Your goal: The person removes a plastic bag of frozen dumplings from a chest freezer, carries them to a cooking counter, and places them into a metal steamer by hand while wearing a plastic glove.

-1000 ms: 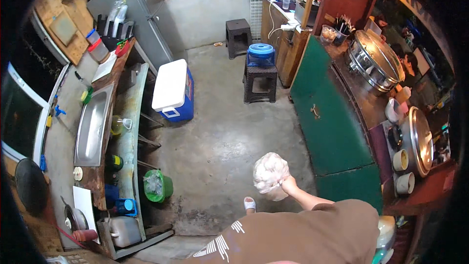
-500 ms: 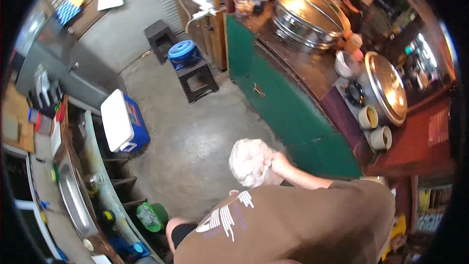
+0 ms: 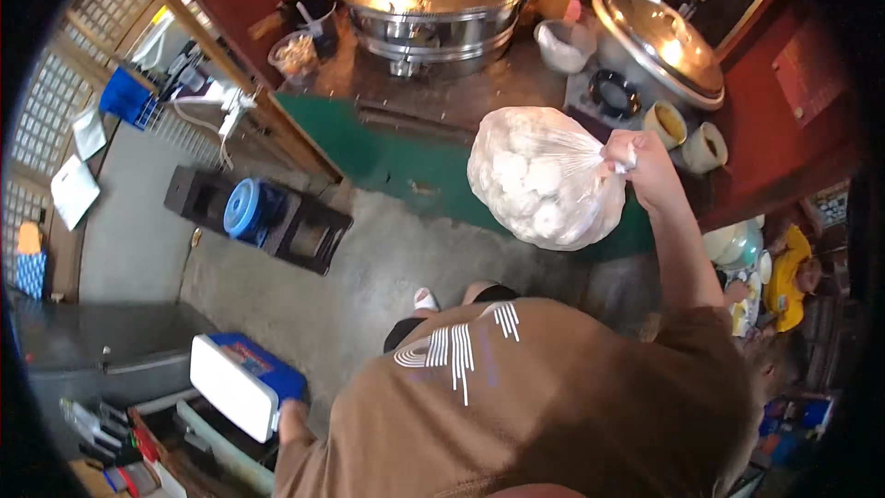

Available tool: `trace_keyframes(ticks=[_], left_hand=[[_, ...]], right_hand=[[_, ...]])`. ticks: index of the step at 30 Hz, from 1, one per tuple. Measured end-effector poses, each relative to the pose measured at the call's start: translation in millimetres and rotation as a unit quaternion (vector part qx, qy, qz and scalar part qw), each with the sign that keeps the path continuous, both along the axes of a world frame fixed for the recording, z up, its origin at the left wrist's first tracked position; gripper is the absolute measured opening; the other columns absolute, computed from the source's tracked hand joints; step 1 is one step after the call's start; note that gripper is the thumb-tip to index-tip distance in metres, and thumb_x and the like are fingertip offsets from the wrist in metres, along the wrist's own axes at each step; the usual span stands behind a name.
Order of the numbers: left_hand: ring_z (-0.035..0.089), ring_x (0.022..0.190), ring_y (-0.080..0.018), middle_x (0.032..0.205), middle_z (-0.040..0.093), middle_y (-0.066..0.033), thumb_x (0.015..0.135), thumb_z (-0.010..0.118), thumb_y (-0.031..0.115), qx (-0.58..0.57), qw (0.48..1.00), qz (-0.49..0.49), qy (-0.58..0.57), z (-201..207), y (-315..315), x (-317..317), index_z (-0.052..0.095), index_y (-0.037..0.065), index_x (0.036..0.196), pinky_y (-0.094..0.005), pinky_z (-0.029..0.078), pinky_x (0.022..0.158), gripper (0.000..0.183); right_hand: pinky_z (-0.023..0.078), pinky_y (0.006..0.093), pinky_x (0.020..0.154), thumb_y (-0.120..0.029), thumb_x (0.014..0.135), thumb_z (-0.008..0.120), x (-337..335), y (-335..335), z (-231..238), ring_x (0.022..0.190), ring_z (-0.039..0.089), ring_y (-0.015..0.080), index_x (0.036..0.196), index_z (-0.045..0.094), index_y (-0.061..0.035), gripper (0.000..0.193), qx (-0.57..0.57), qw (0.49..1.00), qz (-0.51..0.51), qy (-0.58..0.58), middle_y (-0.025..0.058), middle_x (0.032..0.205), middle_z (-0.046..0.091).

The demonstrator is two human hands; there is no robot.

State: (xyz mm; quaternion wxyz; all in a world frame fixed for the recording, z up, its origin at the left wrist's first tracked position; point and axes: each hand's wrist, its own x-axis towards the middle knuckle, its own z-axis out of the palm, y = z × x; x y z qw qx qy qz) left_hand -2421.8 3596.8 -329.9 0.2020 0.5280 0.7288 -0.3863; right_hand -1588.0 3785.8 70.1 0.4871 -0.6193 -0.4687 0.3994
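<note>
My right hand (image 3: 638,164) is closed around the gathered neck of a bulging, translucent white plastic bag (image 3: 542,183), held up in front of the green counter front (image 3: 364,143). Whitish rounded lumps fill the bag; their kind is hard to make out through the plastic. At lower left, my left hand (image 3: 292,417) is beside the blue cooler box (image 3: 277,364) with its white lid (image 3: 230,387). The fingers of that hand do not show clearly, and I cannot tell whether it touches the cooler.
A large round steel steamer (image 3: 429,32) and a lidded pot (image 3: 659,46) stand on the counter, with a white bowl (image 3: 564,46) between them. Black stools (image 3: 312,238) stand on the floor, bearing a blue-lidded tub (image 3: 243,207). Other people (image 3: 788,281) are at the right.
The bag in my right hand has risen from low over the floor to counter height. My view has turned rightward, and my left hand now shows near the cooler.
</note>
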Motion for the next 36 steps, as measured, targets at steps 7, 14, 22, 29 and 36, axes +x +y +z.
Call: trace_keyframes(ticks=[7, 14, 22, 29, 36], left_hand=[[0.055, 0.109, -0.0345, 0.114, 0.057, -0.0161, 0.084, 0.061, 0.010, 0.360, 0.764, -0.198, -0.497, 212.3, 370.8, 345.2, 0.059, 0.002, 0.111, -0.0382, 0.044, 0.092, 0.028], [0.054, 0.112, -0.0314, 0.116, 0.057, -0.0143, 0.087, 0.060, 0.012, 0.315, 0.697, -0.235, -0.599, 358.9, 381.9, 496.3, 0.060, 0.005, 0.113, -0.0372, 0.042, 0.095, 0.027], [0.055, 0.113, -0.0275, 0.116, 0.058, -0.0114, 0.087, 0.060, 0.008, 0.201, 0.623, -0.313, -0.688, 350.9, 425.7, 590.8, 0.063, 0.005, 0.108, -0.0351, 0.041, 0.097, 0.022], [0.056, 0.107, -0.0236, 0.112, 0.058, -0.0109, 0.087, 0.061, 0.007, 0.105, 0.540, -0.367, -0.750, 348.9, 448.5, 660.4, 0.060, 0.005, 0.113, -0.0338, 0.046, 0.089, 0.026], [0.052, 0.107, -0.0310, 0.112, 0.055, -0.0131, 0.076, 0.070, 0.011, 0.183, 0.445, -0.441, -0.758, 342.6, 444.4, 719.5, 0.055, 0.007, 0.118, -0.0394, 0.041, 0.094, 0.045]], right_hand=[[0.031, 0.0256, 0.052, -0.011, 0.078, 0.061, 46.2, 74.2, 18.9, 0.054, 0.042, 0.0070, 0.058, 0.057, -0.0046, 0.022, -0.031, 0.990, -0.081, -0.109, -0.0029, 0.057, 0.049], [0.031, 0.0231, 0.051, -0.012, 0.076, 0.064, 77.3, 128.6, -17.0, 0.053, 0.043, 0.0058, 0.059, 0.057, -0.0054, 0.020, -0.067, 0.994, -0.076, -0.035, -0.0029, 0.057, 0.051], [0.038, 0.0238, 0.055, -0.014, 0.077, 0.061, 75.4, 147.5, -28.5, 0.058, 0.050, 0.0074, 0.066, 0.063, -0.0013, 0.017, -0.074, 0.990, -0.055, -0.103, -0.0004, 0.062, 0.057], [0.038, 0.0226, 0.058, -0.015, 0.083, 0.058, 79.9, 118.1, -39.8, 0.060, 0.050, 0.0082, 0.082, 0.069, -0.0016, 0.018, -0.087, 0.994, -0.064, -0.033, 0.0001, 0.065, 0.060], [0.044, 0.0228, 0.068, 0.001, 0.079, 0.056, 41.2, 74.4, -35.3, 0.081, 0.052, 0.0092, 0.113, 0.066, -0.0100, 0.037, 0.051, 0.974, -0.218, -0.043, 0.0035, 0.106, 0.057]])
